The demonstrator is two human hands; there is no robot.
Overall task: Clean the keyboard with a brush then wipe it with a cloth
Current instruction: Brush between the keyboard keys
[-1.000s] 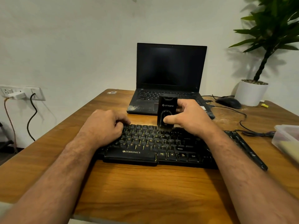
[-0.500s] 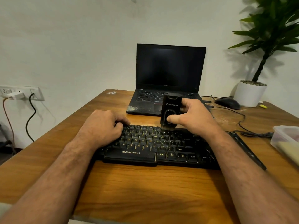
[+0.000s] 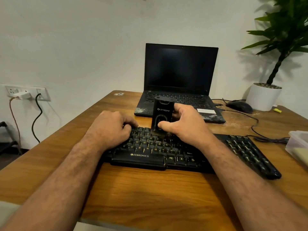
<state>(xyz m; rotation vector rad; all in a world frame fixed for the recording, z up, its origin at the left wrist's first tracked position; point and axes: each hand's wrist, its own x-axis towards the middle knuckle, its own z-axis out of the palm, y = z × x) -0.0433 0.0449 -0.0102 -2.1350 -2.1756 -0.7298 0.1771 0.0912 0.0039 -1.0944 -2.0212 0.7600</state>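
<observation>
A black keyboard with yellow lettering lies across the wooden table. My right hand grips a black upright brush, its bristles pressed onto the upper key rows near the middle. My left hand rests curled on the keyboard's left end, holding it down. Pale dust shows on the keys under the bristles. No cloth is plainly visible.
An open black laptop stands just behind the keyboard. A mouse and its cable lie at the right, beside a white plant pot. A clear plastic box sits at the right edge. A wall socket is at the left.
My right hand has swept the brush to the left along the upper key rows, after a small move right. My left hand has stayed on the keyboard's left end.
</observation>
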